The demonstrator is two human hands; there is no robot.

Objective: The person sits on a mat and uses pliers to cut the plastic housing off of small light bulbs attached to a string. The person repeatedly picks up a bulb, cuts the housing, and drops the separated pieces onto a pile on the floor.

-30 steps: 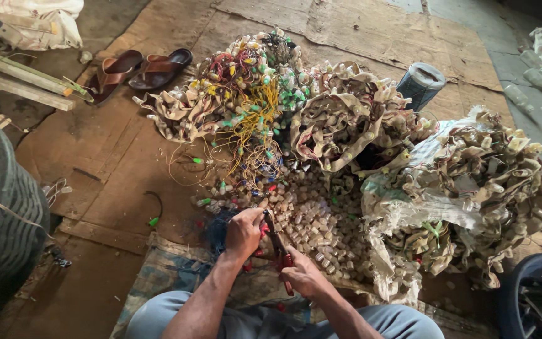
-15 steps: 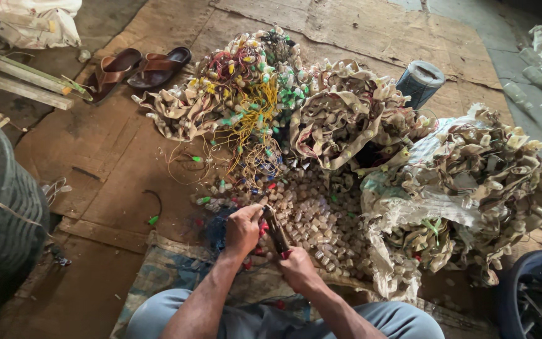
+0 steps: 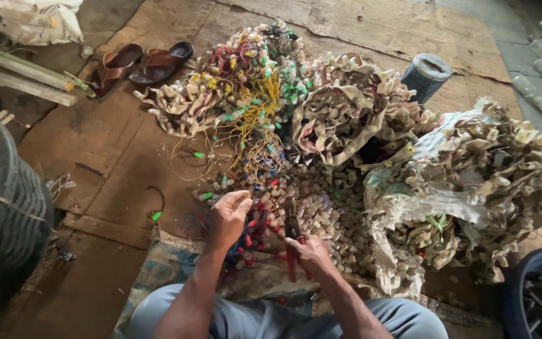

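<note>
I sit on the floor before a big heap of tangled light strings (image 3: 265,107) with small coloured bulbs and thin wires. My left hand (image 3: 228,215) is closed on a bunch of red and blue bulbs and wires at the heap's near edge. My right hand (image 3: 308,252) grips red-handled cutting pliers (image 3: 292,231), whose dark jaws point up toward the left hand. A pile of small pale cut pieces (image 3: 321,207) lies just beyond both hands.
Beige strips with sockets (image 3: 340,119) and a plastic sack (image 3: 434,201) pile up at right. Brown sandals (image 3: 139,63) lie at far left, a dark cylinder (image 3: 425,75) stands behind, a black tyre (image 3: 7,201) at left and a blue tub (image 3: 537,295) at right.
The pliers have shifted slightly right and lower in my right hand. My left hand stays closed on the bulb bunch, moved little.
</note>
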